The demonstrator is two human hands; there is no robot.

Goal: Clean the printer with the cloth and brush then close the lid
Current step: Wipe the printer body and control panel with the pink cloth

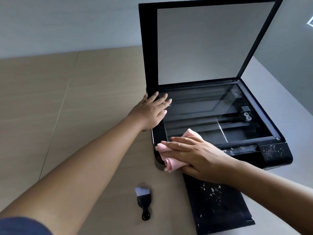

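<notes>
A black printer stands on the table with its scanner lid raised upright. The scanner glass lies exposed. My left hand rests flat on the printer's left edge, fingers spread, holding nothing. My right hand presses a folded pink cloth flat against the printer's front left corner. A small black brush with white bristles lies on the table in front of the printer, apart from both hands.
White specks of dust dot the printer's front right panel and the black output tray that juts toward me. The tan wooden table stretches to the left. A grey wall stands behind.
</notes>
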